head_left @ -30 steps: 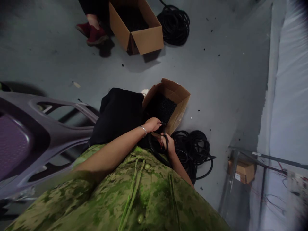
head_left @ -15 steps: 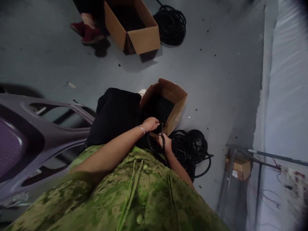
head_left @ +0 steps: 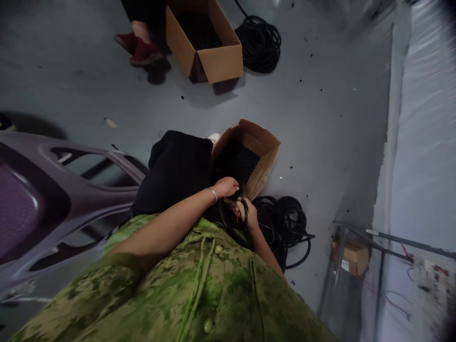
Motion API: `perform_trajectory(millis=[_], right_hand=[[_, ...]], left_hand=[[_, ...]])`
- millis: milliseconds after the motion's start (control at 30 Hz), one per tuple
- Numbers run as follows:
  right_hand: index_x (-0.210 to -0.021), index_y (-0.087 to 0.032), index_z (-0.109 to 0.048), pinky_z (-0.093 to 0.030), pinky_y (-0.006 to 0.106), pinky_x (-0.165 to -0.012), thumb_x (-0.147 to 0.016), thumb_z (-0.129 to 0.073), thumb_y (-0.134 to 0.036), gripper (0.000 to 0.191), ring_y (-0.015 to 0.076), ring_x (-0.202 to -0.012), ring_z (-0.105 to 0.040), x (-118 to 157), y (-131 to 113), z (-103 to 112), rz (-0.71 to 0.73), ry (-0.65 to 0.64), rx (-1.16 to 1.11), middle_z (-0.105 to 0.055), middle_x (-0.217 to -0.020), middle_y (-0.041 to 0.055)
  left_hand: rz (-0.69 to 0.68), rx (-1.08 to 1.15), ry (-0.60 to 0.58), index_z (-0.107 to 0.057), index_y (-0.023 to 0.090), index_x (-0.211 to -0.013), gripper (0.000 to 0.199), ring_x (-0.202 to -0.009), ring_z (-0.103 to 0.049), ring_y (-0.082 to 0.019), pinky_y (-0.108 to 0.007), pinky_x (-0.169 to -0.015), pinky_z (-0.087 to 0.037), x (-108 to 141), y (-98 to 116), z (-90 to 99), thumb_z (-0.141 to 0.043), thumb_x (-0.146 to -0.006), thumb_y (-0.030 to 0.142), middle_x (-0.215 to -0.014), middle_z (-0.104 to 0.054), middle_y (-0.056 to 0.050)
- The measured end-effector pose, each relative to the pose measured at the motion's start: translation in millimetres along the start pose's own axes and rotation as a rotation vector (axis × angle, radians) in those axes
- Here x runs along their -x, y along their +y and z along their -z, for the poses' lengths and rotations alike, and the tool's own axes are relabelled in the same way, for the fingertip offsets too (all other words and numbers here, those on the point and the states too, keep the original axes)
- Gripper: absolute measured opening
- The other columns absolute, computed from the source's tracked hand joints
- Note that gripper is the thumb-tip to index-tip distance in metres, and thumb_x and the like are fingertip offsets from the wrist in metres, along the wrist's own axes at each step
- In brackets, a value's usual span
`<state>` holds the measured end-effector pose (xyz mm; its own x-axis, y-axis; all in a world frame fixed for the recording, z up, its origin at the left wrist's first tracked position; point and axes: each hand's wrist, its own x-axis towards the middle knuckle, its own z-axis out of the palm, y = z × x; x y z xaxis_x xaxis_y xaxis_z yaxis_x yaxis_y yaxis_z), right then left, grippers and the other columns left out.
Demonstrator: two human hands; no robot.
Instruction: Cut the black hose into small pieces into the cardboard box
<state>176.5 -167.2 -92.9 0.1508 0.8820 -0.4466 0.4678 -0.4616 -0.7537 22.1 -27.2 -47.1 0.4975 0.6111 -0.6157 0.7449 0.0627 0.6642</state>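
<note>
My left hand [head_left: 227, 187] is closed, pinching a black hose [head_left: 223, 216] that bends down in a loop against my front. Close on its right, my right hand [head_left: 250, 213] grips black-handled scissors [head_left: 244, 209], their blades pointing up toward the box. Both hands are over the near edge of an open cardboard box [head_left: 265, 166]. Inside it lies a heap of small black pieces [head_left: 245, 161]. Where the hose end meets the blades is too small to make out.
Coiled black hose [head_left: 290, 218] lies on the floor to the right. Ahead stand another cardboard box [head_left: 223, 61], a second coil [head_left: 261, 45] and a person's red shoes [head_left: 144, 50]. A purple-grey chair [head_left: 89, 190] is at left, a metal frame [head_left: 340, 261] at right.
The scissors' handles look spread wider than before, and the blades have shifted slightly. My left hand keeps its pinch near them. The whole view has shifted a little.
</note>
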Motion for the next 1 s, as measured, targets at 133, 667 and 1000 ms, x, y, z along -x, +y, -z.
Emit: perform_trajectory(millis=[133, 667, 1000], right_hand=[[-0.110, -0.022, -0.069, -0.050, 0.024, -0.058, -0.090, -0.053, -0.055, 0.042, 0.0159, -0.060, -0.061, -2, 0, -3, -0.006, 0.015, -0.013, -0.065, -0.066, -0.0020], [-0.100, -0.022, -0.073, -0.051, 0.027, -0.070, -0.089, -0.050, -0.049, 0.037, 0.0205, -0.074, -0.068, -3, -1, -14, 0.085, 0.089, 0.190, -0.073, -0.080, 0.0044], [-0.100, -0.022, -0.074, -0.051, 0.026, -0.071, -0.089, -0.050, -0.045, 0.034, 0.0211, -0.075, -0.070, -4, -4, -11, 0.111, 0.080, 0.253, -0.075, -0.082, 0.0052]], left_hand=[[-0.005, -0.063, -0.008, -0.078, 0.019, -0.090, 0.029, -0.063, -0.061, -0.014, -0.023, -0.056, -0.038, 1, 0, 0.6, -0.051, -0.088, 0.030, -0.077, -0.075, -0.003], [0.136, -0.109, -0.041, -0.076, 0.016, -0.082, 0.032, -0.054, -0.060, -0.014, -0.022, -0.053, -0.040, 4, 9, 7.0, -0.049, -0.089, 0.033, -0.064, -0.071, -0.006], [0.144, -0.138, -0.025, -0.078, 0.017, -0.087, 0.022, -0.059, -0.064, -0.017, -0.023, -0.058, -0.044, 6, 11, 10.0, -0.058, -0.081, 0.027, -0.062, -0.069, -0.006]])
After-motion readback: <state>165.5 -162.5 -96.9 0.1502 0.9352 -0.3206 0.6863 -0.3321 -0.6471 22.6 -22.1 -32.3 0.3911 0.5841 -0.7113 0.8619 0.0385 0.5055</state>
